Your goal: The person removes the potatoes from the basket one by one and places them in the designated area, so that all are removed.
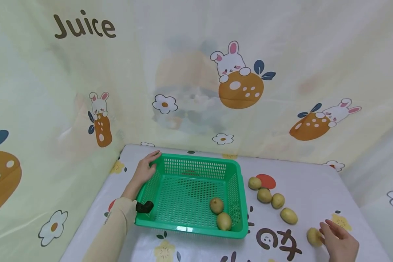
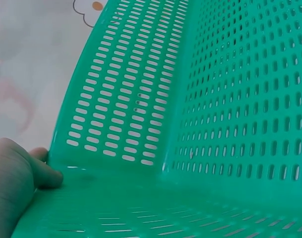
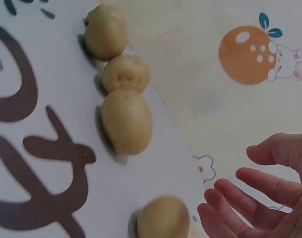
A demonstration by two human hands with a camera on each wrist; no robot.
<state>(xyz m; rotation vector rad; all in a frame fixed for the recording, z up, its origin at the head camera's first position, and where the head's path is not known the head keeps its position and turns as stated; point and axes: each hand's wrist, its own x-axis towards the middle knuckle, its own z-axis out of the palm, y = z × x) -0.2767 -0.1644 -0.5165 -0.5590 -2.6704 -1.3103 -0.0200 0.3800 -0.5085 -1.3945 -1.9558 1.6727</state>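
In the head view a green plastic basket (image 1: 190,231) stands on the table, with two potatoes (image 1: 224,221) in its near right corner. My left hand (image 1: 145,170) grips the basket's rim at the far left corner; the left wrist view shows the thumb (image 2: 49,176) over the rim's inner side. To the right, my right hand (image 1: 340,242) is beside a single potato (image 1: 314,237). The right wrist view shows that hand's fingers (image 3: 255,210) spread and loosely bent, apart from the potato (image 3: 163,218), with nothing held.
Several more potatoes (image 1: 264,195) lie in a slanting row right of the basket. A printed cloth (image 1: 301,171) covers the table. Printed curtains (image 1: 190,72) hang behind and at both sides. A black strap (image 1: 145,207) is on the left wrist.
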